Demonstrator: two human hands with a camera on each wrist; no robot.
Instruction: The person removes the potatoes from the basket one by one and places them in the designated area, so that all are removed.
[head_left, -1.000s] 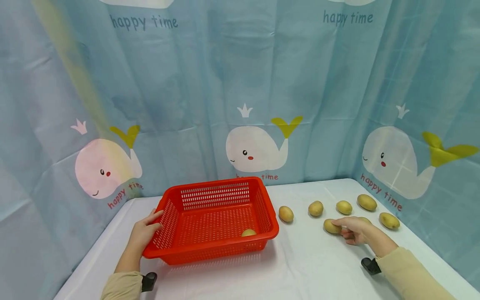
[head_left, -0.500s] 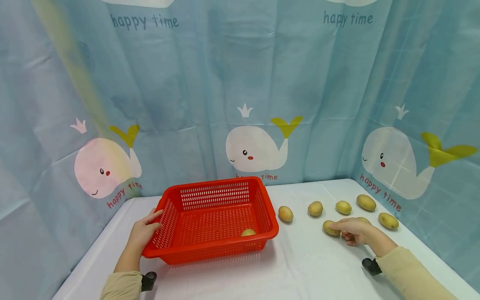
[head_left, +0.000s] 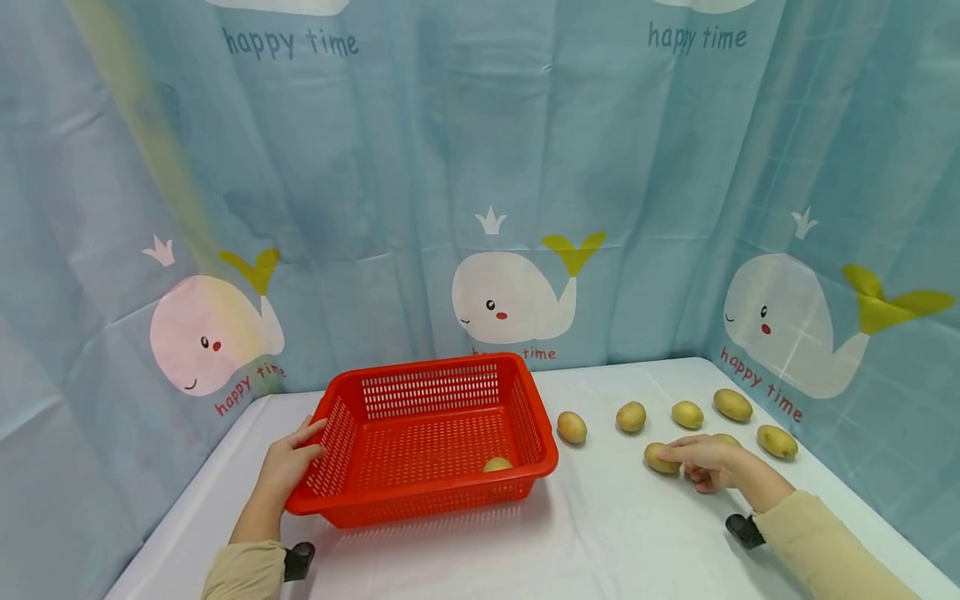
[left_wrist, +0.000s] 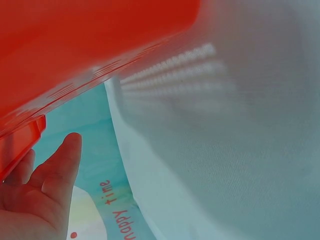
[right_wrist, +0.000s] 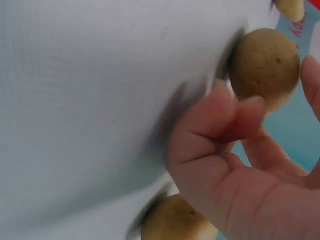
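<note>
In the head view my left hand [head_left: 288, 467] holds the left rim of a red plastic basket [head_left: 427, 487], fingertips over the edge. The left wrist view shows its fingers [left_wrist: 62, 167] at the basket's rim [left_wrist: 30, 142]. A single potato [head_left: 497, 465] lies in the basket's near right part. Over on the right side of the table, my right hand [head_left: 708, 462] grips a potato [head_left: 660, 458] at its right end. In the right wrist view this potato [right_wrist: 265, 62] sits at the fingertips, while other fingers [right_wrist: 200, 120] are curled beneath it.
Several potatoes lie spread on the white tablecloth [head_left: 600, 542]: one by the basket [head_left: 572, 427], others farther right, such as this potato [head_left: 732, 405] and another near the right edge [head_left: 777, 442]. One is partly hidden behind the right hand. A blue whale-print curtain [head_left: 637, 208] surrounds the table.
The potato at my right hand has shifted slightly left and toward me, with the hand's fingers on it. My left hand and the basket stay where they were.
</note>
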